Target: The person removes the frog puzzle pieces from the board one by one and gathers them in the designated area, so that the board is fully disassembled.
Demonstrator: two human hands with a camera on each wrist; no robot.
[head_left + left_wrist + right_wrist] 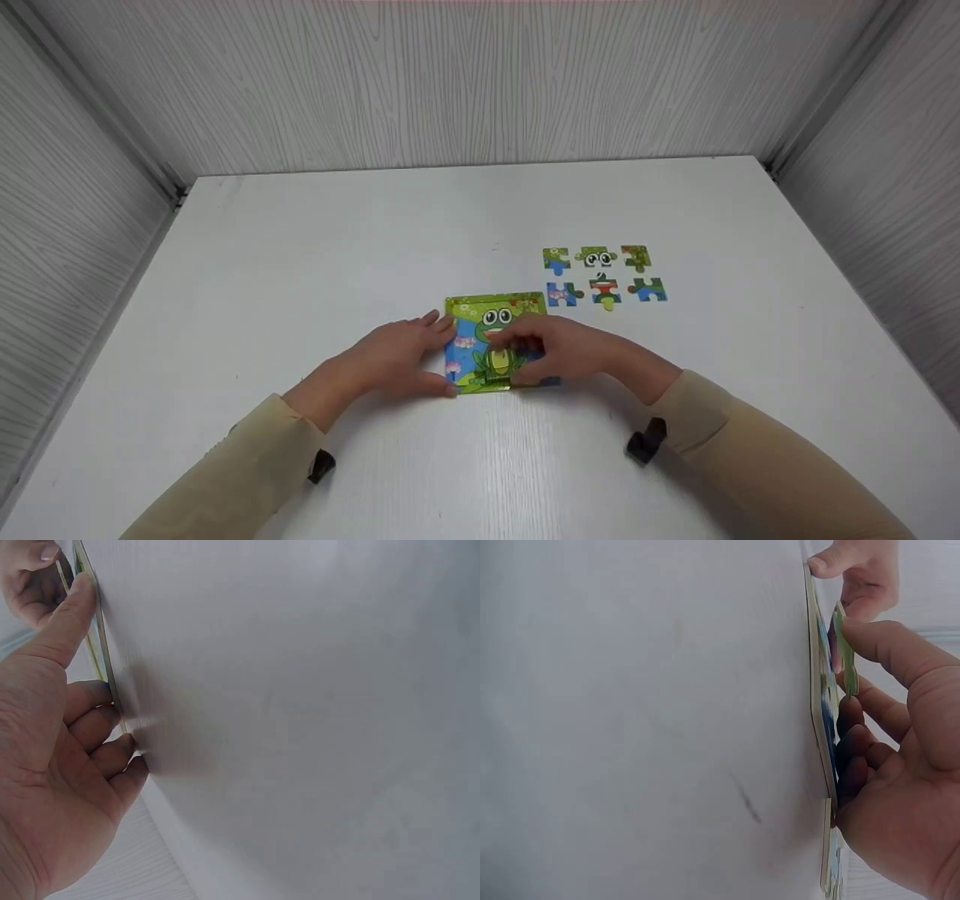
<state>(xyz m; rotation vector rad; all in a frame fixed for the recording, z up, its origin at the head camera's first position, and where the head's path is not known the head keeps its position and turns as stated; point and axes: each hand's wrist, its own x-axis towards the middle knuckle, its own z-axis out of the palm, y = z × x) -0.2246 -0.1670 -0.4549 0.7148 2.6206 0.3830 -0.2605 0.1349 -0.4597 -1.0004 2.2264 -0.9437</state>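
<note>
A square frog puzzle board [469,352] with a green rim lies flat at the middle of the table. My left hand [405,356] rests against its left edge, thumb [71,619] and fingers spread along that side. Over the board's right part, my right hand [566,349] pinches a green-edged puzzle piece [845,652], tilted on edge above the picture. The right hand hides much of the board's right side. In the right wrist view, the other fingers [855,742] of that hand sit close to the board's surface.
Beyond the board to the right, several loose puzzle pieces lie in two rows, among them one with the frog's eyes [598,259] and one with its red mouth [603,289]. Pale wood-grain panels [480,82] enclose the white table [337,232] at the back and sides.
</note>
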